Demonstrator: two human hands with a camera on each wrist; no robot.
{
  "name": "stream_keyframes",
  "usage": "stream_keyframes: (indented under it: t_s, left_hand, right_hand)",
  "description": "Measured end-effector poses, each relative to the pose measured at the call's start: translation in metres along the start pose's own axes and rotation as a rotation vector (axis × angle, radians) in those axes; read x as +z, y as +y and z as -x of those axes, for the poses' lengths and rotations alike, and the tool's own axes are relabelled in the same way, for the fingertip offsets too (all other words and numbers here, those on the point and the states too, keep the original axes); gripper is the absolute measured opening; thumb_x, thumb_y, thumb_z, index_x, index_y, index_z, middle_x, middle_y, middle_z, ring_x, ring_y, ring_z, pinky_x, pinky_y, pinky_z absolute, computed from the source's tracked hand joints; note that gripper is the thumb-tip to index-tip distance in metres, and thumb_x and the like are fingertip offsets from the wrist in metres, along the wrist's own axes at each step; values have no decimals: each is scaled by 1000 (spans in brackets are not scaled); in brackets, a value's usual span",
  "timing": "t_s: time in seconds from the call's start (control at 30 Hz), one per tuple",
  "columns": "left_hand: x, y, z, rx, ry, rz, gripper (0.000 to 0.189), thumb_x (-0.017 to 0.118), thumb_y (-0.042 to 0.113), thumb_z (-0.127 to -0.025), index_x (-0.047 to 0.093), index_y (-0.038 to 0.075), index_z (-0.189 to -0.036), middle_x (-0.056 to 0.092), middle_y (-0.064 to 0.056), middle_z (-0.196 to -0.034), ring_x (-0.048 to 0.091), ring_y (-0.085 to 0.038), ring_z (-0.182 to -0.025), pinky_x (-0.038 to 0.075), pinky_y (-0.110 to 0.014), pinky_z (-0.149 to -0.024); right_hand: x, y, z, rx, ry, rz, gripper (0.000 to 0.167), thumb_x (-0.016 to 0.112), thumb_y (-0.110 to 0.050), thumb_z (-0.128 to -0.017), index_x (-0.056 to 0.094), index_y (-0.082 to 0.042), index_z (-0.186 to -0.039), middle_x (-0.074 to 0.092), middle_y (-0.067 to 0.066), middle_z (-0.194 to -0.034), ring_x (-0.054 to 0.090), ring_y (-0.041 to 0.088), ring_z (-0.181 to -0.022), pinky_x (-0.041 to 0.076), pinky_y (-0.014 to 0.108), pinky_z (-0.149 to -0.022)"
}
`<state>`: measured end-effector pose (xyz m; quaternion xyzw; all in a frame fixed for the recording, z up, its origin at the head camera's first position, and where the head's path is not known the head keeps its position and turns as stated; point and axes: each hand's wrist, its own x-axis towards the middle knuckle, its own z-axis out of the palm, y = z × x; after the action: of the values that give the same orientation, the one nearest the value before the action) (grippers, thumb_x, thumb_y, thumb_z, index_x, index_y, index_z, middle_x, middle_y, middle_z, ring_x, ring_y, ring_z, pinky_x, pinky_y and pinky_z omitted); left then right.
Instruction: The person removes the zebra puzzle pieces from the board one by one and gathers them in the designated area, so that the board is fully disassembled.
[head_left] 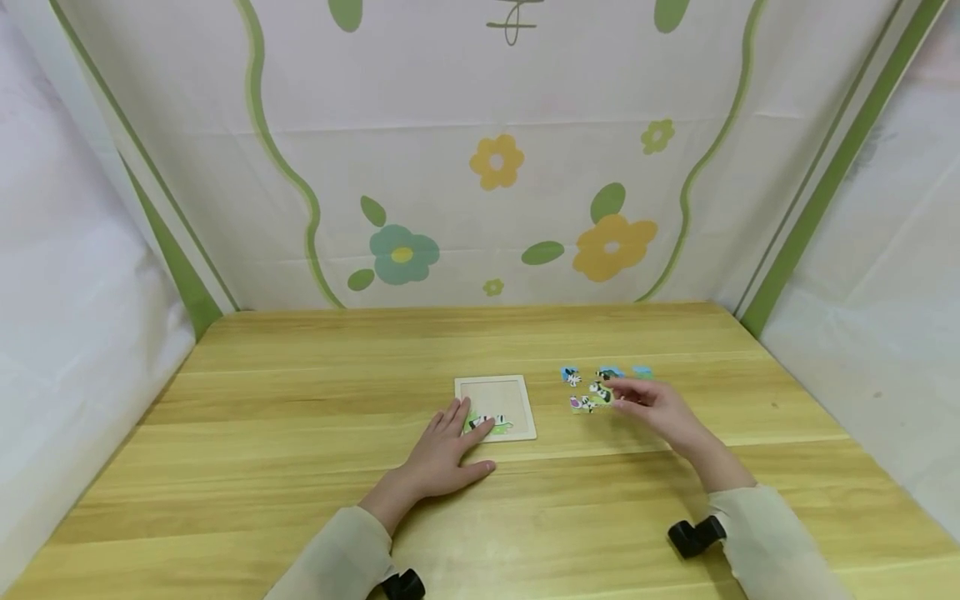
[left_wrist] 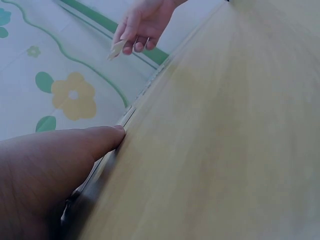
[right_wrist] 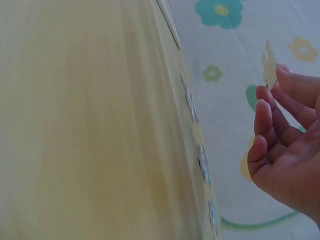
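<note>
My right hand pinches a jigsaw puzzle piece between thumb and fingers, raised over the table. In the head view the piece's printed face shows a black-and-white figure on green. My left hand lies flat with fingers spread, its fingertips over the left part of a square wooden puzzle tray. Inside the tray, along its near edge, lies a black, white and green puzzle piece, partly covered by the left index finger. In the left wrist view the left thumb extends along the table.
Several loose puzzle pieces lie right of the tray: a blue one at the back, a darker one, a blue-green one and a purple-and-green one. Behind the wooden table hangs a flower-printed cloth.
</note>
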<state>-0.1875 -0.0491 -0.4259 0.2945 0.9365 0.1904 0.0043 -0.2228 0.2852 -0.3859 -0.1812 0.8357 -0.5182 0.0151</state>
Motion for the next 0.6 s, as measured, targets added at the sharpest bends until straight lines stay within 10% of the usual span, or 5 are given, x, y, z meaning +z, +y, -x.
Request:
stream_keyframes:
  t_s: [0.6]
  left_hand:
    - [0, 0, 0, 3, 2, 5, 60, 43, 50, -84, 33, 19, -135, 9, -22, -140, 4, -32, -127, 9, -48, -98]
  right_hand:
    - [-62, 40, 49, 31, 65, 172, 35, 56, -11, -85, 51, 9, -113, 58, 7, -95, 51, 7, -80, 45, 24, -62]
